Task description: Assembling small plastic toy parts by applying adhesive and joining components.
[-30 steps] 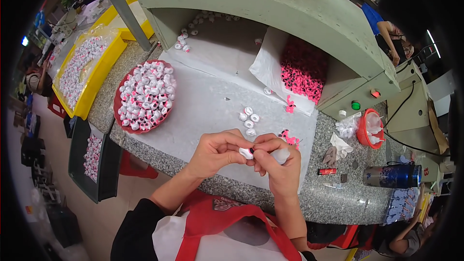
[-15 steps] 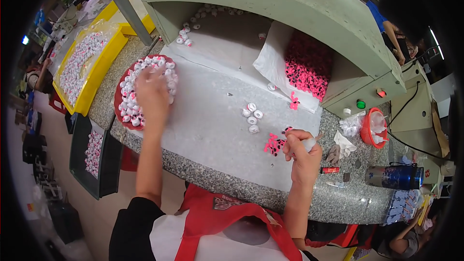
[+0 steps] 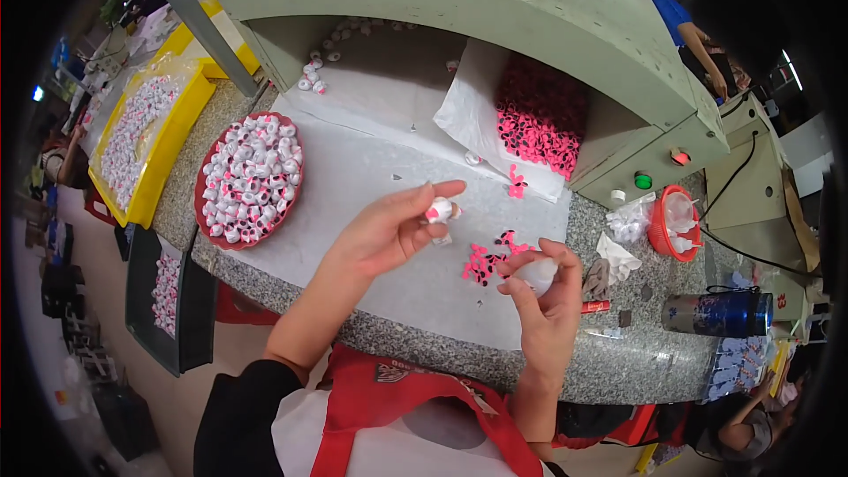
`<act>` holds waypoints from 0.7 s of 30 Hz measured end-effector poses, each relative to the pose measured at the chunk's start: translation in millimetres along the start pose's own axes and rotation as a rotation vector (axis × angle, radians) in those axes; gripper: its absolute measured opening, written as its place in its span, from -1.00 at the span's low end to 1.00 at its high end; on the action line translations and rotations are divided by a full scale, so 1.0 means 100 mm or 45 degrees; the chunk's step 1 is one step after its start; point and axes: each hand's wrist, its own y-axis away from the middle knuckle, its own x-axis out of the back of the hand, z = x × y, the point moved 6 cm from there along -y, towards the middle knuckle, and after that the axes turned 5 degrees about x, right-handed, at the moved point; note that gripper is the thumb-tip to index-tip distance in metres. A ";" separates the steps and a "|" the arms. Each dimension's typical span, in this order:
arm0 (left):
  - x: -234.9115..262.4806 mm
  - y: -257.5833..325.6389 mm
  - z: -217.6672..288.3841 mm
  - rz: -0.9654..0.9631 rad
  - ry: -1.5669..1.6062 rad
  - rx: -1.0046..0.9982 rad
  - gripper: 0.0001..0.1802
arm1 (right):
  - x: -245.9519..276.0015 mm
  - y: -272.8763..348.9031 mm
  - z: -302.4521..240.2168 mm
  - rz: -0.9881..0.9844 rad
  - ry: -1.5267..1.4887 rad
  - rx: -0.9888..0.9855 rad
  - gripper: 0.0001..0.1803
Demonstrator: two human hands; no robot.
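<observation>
At the frame's centre, a white piece [image 3: 439, 210] is pinched in the left hand [image 3: 393, 228]; at centre right, the right hand [image 3: 548, 300] is clasped round a bottle [image 3: 537, 276] near pink pieces [image 3: 480, 265]; a red bowl [image 3: 209, 238] stands left.

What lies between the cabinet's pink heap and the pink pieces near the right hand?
The head view shows one loose pink piece on white paper.

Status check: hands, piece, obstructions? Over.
Left hand pinching white piece. Right hand gripping bottle. Pink pieces on paper beside right hand; neither hand looks blocked.
</observation>
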 end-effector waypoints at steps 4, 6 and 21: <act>-0.29 0.22 -0.07 0.065 0.074 -0.107 -0.55 | -0.09 0.00 -0.15 0.081 -0.131 -0.125 -0.63; -0.39 0.27 -0.10 0.120 -0.070 -0.253 -0.57 | -0.02 0.02 -0.19 0.128 -0.087 -0.092 -0.67; -0.51 0.48 -0.07 0.220 -0.597 -0.796 -0.62 | -0.27 0.26 -0.61 -0.096 0.586 0.897 -0.72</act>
